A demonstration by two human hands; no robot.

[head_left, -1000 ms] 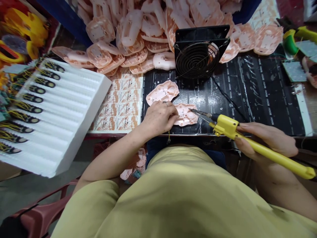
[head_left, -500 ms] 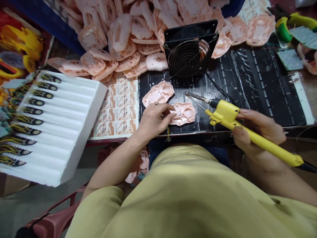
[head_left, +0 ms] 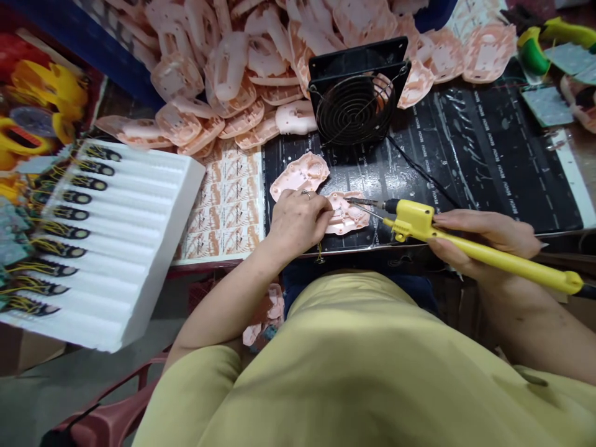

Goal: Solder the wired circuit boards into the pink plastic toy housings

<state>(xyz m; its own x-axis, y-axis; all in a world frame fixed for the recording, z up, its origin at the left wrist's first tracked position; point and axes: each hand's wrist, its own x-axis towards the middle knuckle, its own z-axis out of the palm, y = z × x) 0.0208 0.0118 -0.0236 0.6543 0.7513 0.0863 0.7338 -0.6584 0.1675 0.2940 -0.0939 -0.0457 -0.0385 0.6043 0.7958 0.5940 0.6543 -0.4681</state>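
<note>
Right hand [head_left: 488,239]: grip wrapped round yellow soldering tool [head_left: 503,256], tip over pink shell [head_left: 345,222] on table [head_left: 488,161]. Left hand [head_left: 300,220] at shell's left end, grip narrow, cannot tell whether holding anything. Beyond: second shell [head_left: 300,174], black fan [head_left: 356,115], heaped shells [head_left: 230,68].

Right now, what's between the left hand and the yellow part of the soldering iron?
In the head view, a pink plastic shell half with the soldering iron's dark tip over it, then a strip of black mat.
</note>
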